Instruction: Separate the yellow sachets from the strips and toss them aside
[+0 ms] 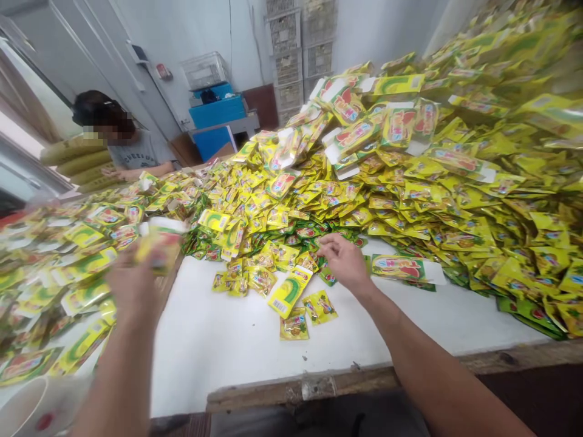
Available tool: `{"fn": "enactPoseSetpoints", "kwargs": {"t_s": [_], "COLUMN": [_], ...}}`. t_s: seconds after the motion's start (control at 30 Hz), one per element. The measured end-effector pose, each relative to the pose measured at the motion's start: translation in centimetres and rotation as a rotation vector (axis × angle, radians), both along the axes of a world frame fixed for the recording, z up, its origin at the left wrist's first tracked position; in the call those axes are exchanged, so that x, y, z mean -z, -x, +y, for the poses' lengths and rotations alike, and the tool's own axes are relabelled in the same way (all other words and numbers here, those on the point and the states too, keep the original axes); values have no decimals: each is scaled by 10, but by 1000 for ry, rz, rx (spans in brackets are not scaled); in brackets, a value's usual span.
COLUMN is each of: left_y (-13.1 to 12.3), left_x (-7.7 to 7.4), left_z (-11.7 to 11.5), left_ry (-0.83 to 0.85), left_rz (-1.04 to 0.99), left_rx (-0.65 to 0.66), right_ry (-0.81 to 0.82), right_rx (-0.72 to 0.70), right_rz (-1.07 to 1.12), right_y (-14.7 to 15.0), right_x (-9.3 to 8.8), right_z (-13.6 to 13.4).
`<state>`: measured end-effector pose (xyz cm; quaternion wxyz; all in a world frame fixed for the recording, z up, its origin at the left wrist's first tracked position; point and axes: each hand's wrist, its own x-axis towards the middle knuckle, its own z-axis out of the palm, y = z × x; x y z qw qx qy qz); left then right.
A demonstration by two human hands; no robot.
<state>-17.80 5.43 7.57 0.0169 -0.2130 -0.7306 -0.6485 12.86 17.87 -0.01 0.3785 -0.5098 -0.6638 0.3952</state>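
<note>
White tabletop (218,352), wood front edge. Left hand (132,285), blurred, raised, gripping a yellow packet (157,246). Right hand (346,261) lies loosely open, fingers spread, empty, just above loose small sachets (319,306) near a long yellow packet (289,291). Beyond: big heap of yellow-green packets (410,176) across table. Far left, co-worker (132,152) seated; blue crates (216,109) at back wall.

No print on the yellow packets (291,291) reads clearly (too blurred); the co-worker's shirt (139,159) lettering is also unreadable.

Both hands outstretched: left (132,282) raised, blurred; right (346,261) lower, palm down, fingers loose.
</note>
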Motion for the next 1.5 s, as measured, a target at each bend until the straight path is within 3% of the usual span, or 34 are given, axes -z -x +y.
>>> {"fn": "enactPoseSetpoints", "kwargs": {"t_s": [0.03, 0.1, 0.17, 0.2, 0.27, 0.33, 0.43, 0.5, 0.6, 0.73, 0.83, 0.93, 1.1, 1.3, 1.4, 1.5], "left_y": [18, 37, 26, 9, -40, -94, -150, -162, -155, -144, -144, -143, -131, -124, -124, -124], "left_x": [-14, -33, -33, -26, 0, 33, 73, 89, 93, 83, 79, 82, 89, 96, 97, 98], "left_z": [-3, -7, -4, -1, 6, 14, 24, 26, 24, 18, 14, 14, 18, 19, 18, 19], "left_ry": [-22, -33, 67, 161, 407, 605, 793, 872, 901, 936, 1042, 1100, 1008, 904, 804, 593], "left_rz": [113, 281, 361, 370, 355, 380, 533, 569, 611, 829, 865, 802, 666, 620, 426, 162], "left_rx": [-180, -330, -318, -241, 189, 517, 755, 810, 806, 707, 714, 732, 687, 658, 665, 821], "right_ry": [-8, -27, -88, -132, -194, -178, -77, -85, -139, -117, -118, -131, -71, 8, 40, 74], "right_rx": [45, 63, 50, 42, 10, -57, -142, -141, -80, -72, -85, -54, -79, -159, -150, -145], "right_rz": [-76, -195, -271, -304, -384, -466, -470, -402, -305, -279, -295, -240, -27, 23, 199, 399], "right_y": [-5, -9, -4, 1, 12, 19, 20, 15, 10, 11, 13, 11, 12, 17, 19, 22], "right_x": [2, 6, 10, 12, 16, 21, 27, 28, 29, 30, 31, 32, 31, 27, 23, 19], "right_z": [6, 12, 11, 10, 7, 5, 5, 6, 8, 7, 7, 8, 8, 3, 3, 2]}}
